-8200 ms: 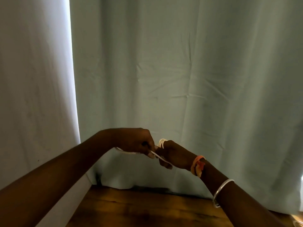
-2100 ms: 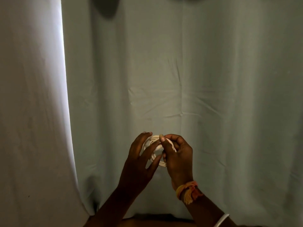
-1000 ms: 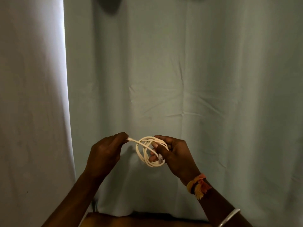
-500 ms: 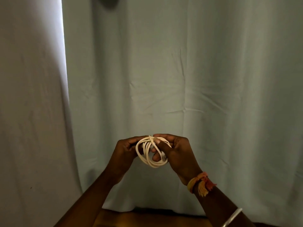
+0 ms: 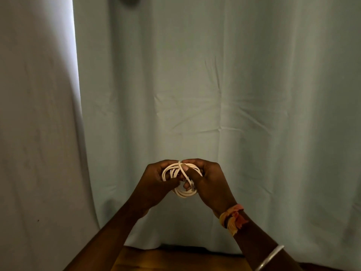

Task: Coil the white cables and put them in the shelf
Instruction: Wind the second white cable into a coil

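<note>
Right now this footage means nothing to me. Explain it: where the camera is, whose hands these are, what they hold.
No machine here: a person works bare-handed, and the one camera sits on their head, looking forward and down. The left hand and the right hand meet in mid-air, both gripping a white cable wound into a small coil. A thread wristband and a bangle sit on the right arm. Behind hangs a pale curtain; a strip of wooden surface shows at the bottom.
</note>
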